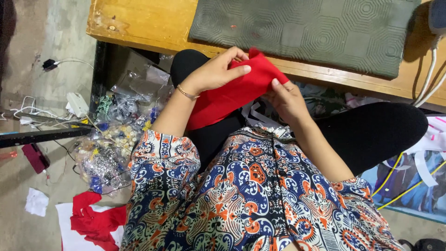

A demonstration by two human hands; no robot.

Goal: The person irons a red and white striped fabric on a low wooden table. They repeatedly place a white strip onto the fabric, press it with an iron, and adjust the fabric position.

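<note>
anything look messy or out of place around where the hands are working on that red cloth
Both the left hand and right hand hold the red cloth neatly. The floor at left looks untidy: red fabric scraps lie on white paper, beside heaped clear bags of beads and loose white cables.

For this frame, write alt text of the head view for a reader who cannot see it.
Seated at a low wooden table, a person holds a piece of red cloth in the left hand and right hand. Clear bags of beads and red scraps lie on the floor.
</note>
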